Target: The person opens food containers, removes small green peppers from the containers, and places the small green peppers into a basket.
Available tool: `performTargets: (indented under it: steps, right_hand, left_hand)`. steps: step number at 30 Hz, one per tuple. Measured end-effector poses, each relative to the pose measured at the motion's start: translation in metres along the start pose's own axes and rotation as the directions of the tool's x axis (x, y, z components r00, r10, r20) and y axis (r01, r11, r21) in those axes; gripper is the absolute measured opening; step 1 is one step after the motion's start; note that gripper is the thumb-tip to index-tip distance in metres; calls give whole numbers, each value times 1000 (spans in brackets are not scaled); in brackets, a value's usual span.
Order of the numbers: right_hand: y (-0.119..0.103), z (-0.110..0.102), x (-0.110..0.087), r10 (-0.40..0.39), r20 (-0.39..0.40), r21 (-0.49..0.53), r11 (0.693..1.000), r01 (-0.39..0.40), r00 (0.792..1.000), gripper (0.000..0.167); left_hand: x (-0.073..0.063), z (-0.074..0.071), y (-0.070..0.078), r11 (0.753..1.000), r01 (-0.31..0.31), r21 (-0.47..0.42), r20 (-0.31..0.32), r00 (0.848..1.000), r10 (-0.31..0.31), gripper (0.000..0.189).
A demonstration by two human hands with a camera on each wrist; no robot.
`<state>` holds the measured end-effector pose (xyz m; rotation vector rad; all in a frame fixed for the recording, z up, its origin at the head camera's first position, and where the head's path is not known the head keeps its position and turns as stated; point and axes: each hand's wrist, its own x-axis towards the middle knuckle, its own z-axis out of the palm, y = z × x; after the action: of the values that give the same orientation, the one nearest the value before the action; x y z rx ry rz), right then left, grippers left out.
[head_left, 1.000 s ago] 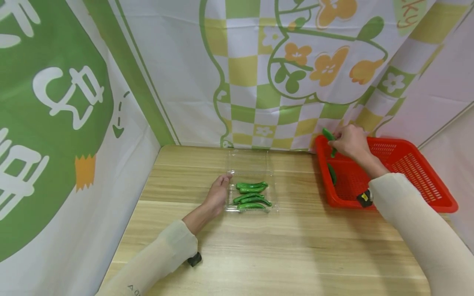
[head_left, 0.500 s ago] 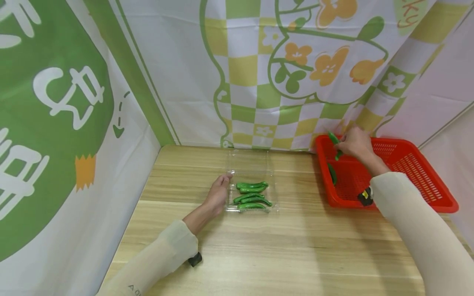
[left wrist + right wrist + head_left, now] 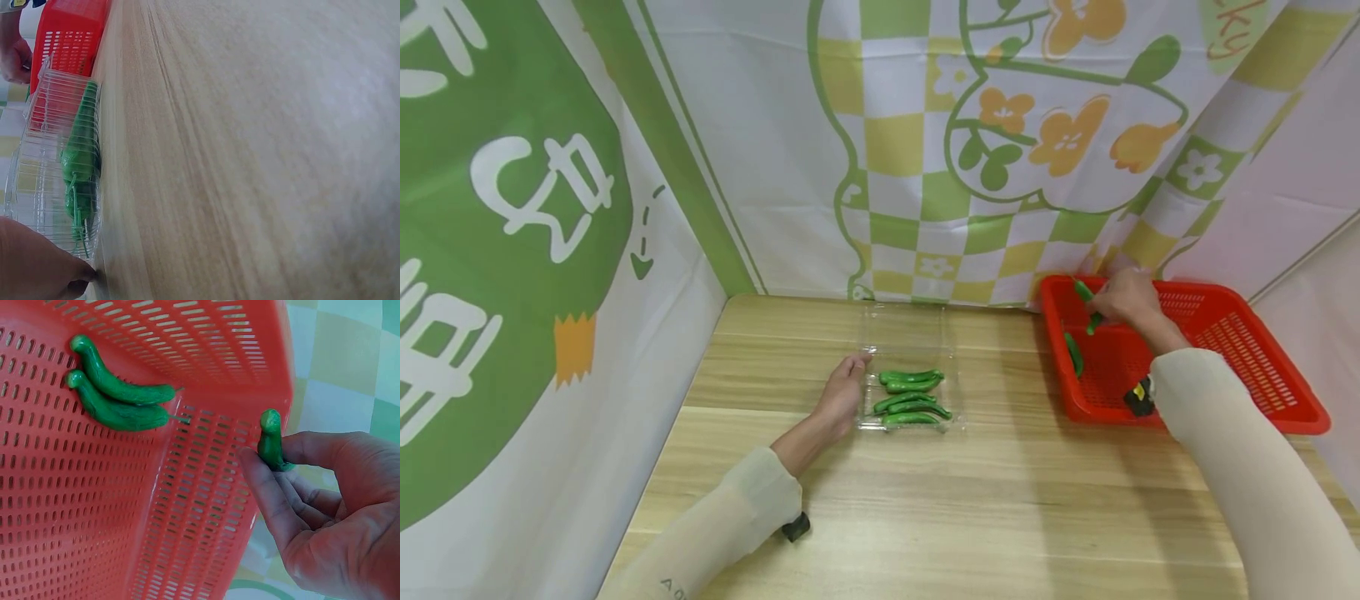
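In the head view my right hand pinches a green chili pepper over the far left part of the red basket. The right wrist view shows this pepper between thumb and fingers, with two more green peppers side by side in the basket. My left hand grips the left edge of a clear plastic clamshell box, whose lid lies back. Several green peppers lie crosswise in the box's near half. Part of the left hand is cut off in the left wrist view.
The box and basket stand on a wooden table. Behind it hangs a patterned cloth, close to the basket's far rim. A white and green cloth wall borders the left side.
My right hand has moved slightly to the right and nearer, lower in the picture, carrying the pepper further over the basket. The left hand and the box have stayed in place.
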<state>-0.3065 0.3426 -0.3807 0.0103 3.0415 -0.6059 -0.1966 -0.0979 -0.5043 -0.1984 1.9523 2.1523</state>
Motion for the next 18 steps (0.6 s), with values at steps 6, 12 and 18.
performTargets:
  steps: [6, 12, 18]
  right_hand:
    - [2, 0, 0, 35, 3, 26, 999, -35, 999, 19]
    - [7, 3, 2, 96, 80, 24, 995, -98, 992, 15]
    - [14, 7, 5, 175, 166, 25, 983, -181, 971, 17]
  left_hand:
    - [1, 1, 0, 1000, -2, -10, 3, 1000, 2, 44]
    - [1, 1, 0, 1000, -2, -9, 2, 1000, 2, 44]
    - [1, 0, -1, 1000, -7, -8, 3, 1000, 7, 44]
